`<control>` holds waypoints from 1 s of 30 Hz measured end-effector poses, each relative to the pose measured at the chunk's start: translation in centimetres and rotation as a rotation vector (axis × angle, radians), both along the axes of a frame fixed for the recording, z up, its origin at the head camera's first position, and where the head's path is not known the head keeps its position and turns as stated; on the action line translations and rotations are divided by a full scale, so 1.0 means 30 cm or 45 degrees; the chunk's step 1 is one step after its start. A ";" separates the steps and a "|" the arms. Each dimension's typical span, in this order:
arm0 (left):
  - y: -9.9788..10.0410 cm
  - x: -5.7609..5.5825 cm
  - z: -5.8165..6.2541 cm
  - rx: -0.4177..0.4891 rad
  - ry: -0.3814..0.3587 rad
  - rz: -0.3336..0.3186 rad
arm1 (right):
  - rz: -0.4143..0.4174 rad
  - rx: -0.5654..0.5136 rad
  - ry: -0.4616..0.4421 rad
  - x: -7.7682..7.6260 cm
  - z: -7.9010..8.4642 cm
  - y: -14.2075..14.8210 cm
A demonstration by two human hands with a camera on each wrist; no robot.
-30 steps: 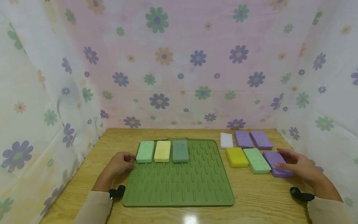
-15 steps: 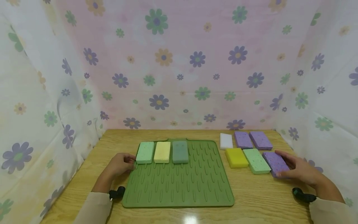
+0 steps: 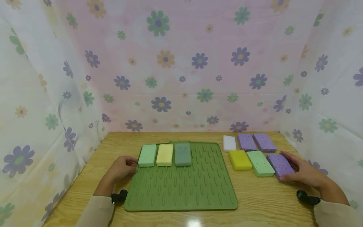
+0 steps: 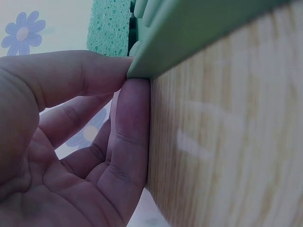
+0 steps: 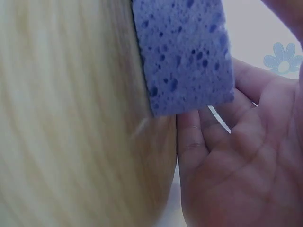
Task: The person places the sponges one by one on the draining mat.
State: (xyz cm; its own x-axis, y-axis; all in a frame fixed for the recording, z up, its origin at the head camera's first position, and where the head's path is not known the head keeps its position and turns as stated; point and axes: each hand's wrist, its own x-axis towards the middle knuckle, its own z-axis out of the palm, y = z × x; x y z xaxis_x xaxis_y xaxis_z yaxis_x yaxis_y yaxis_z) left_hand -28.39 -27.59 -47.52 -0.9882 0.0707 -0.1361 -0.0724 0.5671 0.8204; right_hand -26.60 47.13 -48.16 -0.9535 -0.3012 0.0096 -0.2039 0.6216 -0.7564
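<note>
My right hand [image 3: 304, 170] grips a purple sponge [image 3: 280, 164] at the right of the wooden table, thumb at its near end and fingers along its far side. In the right wrist view, this pitted purple sponge [image 5: 187, 56] stands out past the palm [image 5: 236, 175]. At the left, my left hand [image 3: 122, 166] touches the edge of a green ribbed mat [image 3: 184, 192]. Up close, its fingertips meet right at the mat's edge [image 4: 142, 61], one finger lying against the tabletop. On the mat's upper left lie a mint sponge [image 3: 147, 155], a pale yellow sponge [image 3: 165, 154] and a grey-green sponge [image 3: 182, 154].
Right of the mat lie a white sponge [image 3: 229, 143], two purple sponges [image 3: 246, 142], a bright yellow sponge [image 3: 240, 160] and a light green sponge [image 3: 260, 163] close beside the gripped one. Floral cloth [image 3: 181, 66] walls the table [image 3: 255, 195] at the back and sides.
My right hand has settled round the near-right purple sponge, its thumb sliding from the sponge's top to its near end. The left hand stays at the mat's edge.
</note>
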 end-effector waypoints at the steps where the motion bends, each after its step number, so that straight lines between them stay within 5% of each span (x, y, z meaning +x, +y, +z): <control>1: 0.001 0.001 -0.001 -0.005 0.004 -0.001 | -0.004 0.005 -0.006 0.000 0.002 0.001; 14: 0.002 -0.002 -0.006 -0.002 0.003 0.015 | -0.053 0.023 -0.008 0.004 0.011 -0.002; 30: 0.000 -0.003 -0.001 0.009 0.001 0.002 | -0.138 0.250 0.002 0.008 0.054 -0.006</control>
